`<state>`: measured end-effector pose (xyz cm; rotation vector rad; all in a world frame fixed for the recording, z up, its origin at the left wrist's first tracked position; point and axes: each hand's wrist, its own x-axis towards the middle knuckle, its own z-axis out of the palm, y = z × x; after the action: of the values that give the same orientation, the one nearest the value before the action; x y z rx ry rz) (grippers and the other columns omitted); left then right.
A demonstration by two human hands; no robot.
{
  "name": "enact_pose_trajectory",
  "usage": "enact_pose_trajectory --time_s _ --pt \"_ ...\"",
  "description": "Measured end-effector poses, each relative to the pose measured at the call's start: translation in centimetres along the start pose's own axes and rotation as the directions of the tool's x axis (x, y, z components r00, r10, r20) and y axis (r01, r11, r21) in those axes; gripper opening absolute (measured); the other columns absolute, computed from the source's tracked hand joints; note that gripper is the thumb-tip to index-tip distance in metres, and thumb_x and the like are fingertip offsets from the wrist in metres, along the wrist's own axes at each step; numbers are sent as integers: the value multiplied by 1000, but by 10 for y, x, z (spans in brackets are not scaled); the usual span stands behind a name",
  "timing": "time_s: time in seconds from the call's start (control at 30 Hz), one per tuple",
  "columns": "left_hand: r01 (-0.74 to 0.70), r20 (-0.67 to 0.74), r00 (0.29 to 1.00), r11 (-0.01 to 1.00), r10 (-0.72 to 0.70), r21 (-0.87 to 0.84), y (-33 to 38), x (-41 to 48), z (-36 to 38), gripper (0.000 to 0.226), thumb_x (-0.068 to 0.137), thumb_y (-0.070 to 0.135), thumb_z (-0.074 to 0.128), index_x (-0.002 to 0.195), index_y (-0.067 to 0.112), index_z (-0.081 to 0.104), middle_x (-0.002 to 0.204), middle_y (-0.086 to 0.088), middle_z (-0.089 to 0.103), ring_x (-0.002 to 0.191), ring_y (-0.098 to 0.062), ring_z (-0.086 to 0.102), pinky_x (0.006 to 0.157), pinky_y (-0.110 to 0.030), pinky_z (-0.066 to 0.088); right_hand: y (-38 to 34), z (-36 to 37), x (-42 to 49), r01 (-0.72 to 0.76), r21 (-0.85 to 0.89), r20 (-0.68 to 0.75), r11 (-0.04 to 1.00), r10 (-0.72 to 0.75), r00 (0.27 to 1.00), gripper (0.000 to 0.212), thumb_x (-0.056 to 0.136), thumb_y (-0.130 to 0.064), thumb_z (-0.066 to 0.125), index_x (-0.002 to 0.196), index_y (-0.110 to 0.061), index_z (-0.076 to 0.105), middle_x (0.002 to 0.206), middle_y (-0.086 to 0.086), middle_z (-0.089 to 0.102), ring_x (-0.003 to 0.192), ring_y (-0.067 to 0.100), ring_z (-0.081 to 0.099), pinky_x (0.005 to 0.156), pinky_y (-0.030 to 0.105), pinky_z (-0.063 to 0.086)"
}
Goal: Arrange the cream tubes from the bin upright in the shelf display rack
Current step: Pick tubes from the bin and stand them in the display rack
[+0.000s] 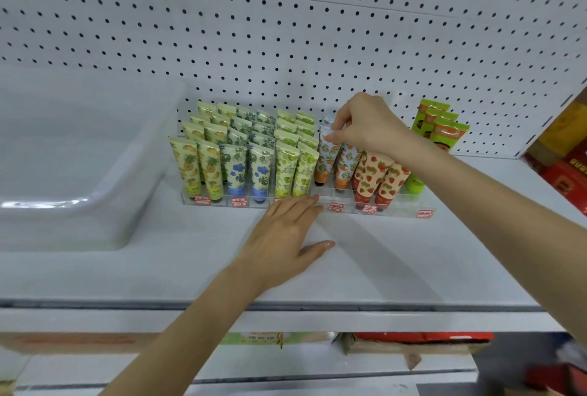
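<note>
A clear acrylic display rack point(394, 210) stands on the white shelf against the pegboard. It holds upright rows of yellow pineapple tubes point(198, 164), blue flower tubes point(247, 170), green tubes point(293, 170), strawberry tubes point(379, 184) and tall green tubes point(441, 129). My right hand point(365, 124) pinches the top of an orange-patterned tube point(325, 157) standing in the rack. My left hand point(286, 233) lies flat on the shelf, fingertips touching the rack's front edge. The white bin point(79, 173) sits on the shelf at the left; its inside is not visible.
The white shelf point(381, 268) stretches in front of the rack. A white pegboard point(286, 30) backs it. Red and yellow boxes point(568, 170) stand at the far right. Cardboard boxes point(413, 343) lie on the lower shelf.
</note>
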<state>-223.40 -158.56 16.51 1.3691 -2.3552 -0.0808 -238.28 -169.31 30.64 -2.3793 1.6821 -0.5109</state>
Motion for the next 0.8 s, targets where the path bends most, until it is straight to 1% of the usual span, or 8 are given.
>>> enact_pose_trajectory --time_s 0.1,0.13,0.2,0.27,0.47,0.6,0.7,0.8 --pt "2 -3 1000 1000 -2 -8 0 0 0 69 89 60 31 137 14 47 145 -3 45 135 -19 35 113 -29 17 1 4 1 -8 -6 10 1000 8 1000 20 80 -19 74 88 0 72 63 -4 54 64 12 52 68 26 41" --pt "3 -4 1000 1000 -3 -9 0 0 1 69 89 60 31 137 14 47 145 -2 45 135 -18 35 113 -30 19 2 5 2 -10 -15 19 1000 10 1000 21 80 -19 75 88 0 73 67 0 59 66 14 54 68 27 43" --pt "5 -6 1000 1000 -5 -9 -1 0 1 69 89 61 31 138 14 47 145 -2 44 135 -18 34 113 -30 19 4 9 3 -8 -43 33 999 10 999 22 79 -20 76 88 -1 73 84 8 69 77 19 61 72 29 48" --pt "4 -7 1000 1000 -5 -10 -1 0 2 69 89 61 31 138 14 47 146 -2 44 135 -17 34 114 -30 19 6 11 3 -2 -57 27 998 4 1000 21 78 -21 76 88 -2 72 93 10 70 84 20 62 76 30 50" --pt "5 -11 1000 1000 -5 -12 -1 0 2 70 89 62 29 138 15 47 146 -1 44 136 -17 32 113 -30 18 9 9 4 34 -122 35 992 -30 999 17 78 -22 76 80 -6 69 80 6 66 77 19 59 70 29 46" --pt "1 -13 1000 1000 -1 -12 -1 0 2 70 89 62 30 137 15 47 146 -1 44 135 -17 32 112 -26 15 10 10 5 58 -158 37 986 -53 998 18 77 -21 76 83 -6 69 83 8 67 79 22 61 74 33 51" --pt "-1 -10 1000 1000 0 -16 -1 0 1 69 89 61 31 136 15 48 145 -1 44 135 -17 33 111 -26 15 12 11 5 67 -161 41 985 -61 997 22 78 -22 76 88 -3 70 82 8 66 75 20 57 68 29 43" --pt "2 -10 1000 1000 -3 -27 -1 0 1 67 89 60 32 135 15 50 144 -2 45 134 -18 35 112 -29 19 13 12 5 60 -159 33 986 -55 998 24 77 -22 75 91 -2 71 87 10 69 74 20 56 67 28 39"
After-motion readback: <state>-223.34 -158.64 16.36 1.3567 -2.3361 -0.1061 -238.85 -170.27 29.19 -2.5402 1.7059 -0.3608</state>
